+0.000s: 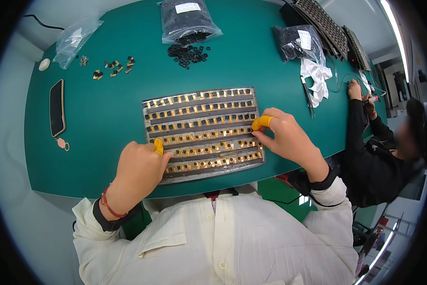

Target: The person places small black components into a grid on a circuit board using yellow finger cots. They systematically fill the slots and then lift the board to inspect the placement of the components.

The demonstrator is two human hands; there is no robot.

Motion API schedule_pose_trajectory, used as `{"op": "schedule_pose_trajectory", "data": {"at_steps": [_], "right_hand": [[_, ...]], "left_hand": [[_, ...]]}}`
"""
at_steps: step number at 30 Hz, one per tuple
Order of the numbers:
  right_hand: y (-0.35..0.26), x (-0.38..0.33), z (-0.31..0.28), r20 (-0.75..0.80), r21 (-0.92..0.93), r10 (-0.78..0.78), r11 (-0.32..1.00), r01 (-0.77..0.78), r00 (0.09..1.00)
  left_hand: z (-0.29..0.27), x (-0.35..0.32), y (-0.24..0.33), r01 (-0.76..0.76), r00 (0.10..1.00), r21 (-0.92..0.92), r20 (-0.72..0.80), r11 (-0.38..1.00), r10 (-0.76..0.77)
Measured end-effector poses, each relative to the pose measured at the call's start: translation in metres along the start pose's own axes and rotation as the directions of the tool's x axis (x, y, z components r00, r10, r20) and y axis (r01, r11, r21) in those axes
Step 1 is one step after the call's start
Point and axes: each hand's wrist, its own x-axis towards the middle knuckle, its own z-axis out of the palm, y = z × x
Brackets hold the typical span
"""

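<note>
A grey tray [152, 124] lies on the green table [104, 137] in front of me, holding several rows of small black and gold parts. My left hand [138, 167] rests curled on the tray's near left corner, a yellow finger cot on one finger. My right hand [282, 135] is at the tray's right edge, also with a yellow finger cot, its fingertips pinched together over the parts in the lower rows. Whether a part is between those fingertips cannot be made out.
A black phone [56, 107] lies at the left. Loose gold-black parts [112, 67] and a pile of black pieces [188, 53] sit beyond the tray, with plastic bags [188, 20] [299, 42] behind. A person in black [365, 142] works at the right.
</note>
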Motion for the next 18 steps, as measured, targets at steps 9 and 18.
{"op": "schedule_pose_trajectory", "data": {"at_steps": [9,18], "right_hand": [[0.002,-0.004,0.019,-0.104,-0.104,-0.064,0.993,0.053,0.993],[-0.009,-0.004,0.026,-0.015,-0.156,0.07,0.985,-0.071,0.997]], "left_hand": [[-0.014,0.016,-0.008,0.048,0.995,-0.016,0.091,0.999,-0.046],[-0.039,0.037,-0.01,0.047,0.988,-0.116,0.149,0.992,-0.029]]}}
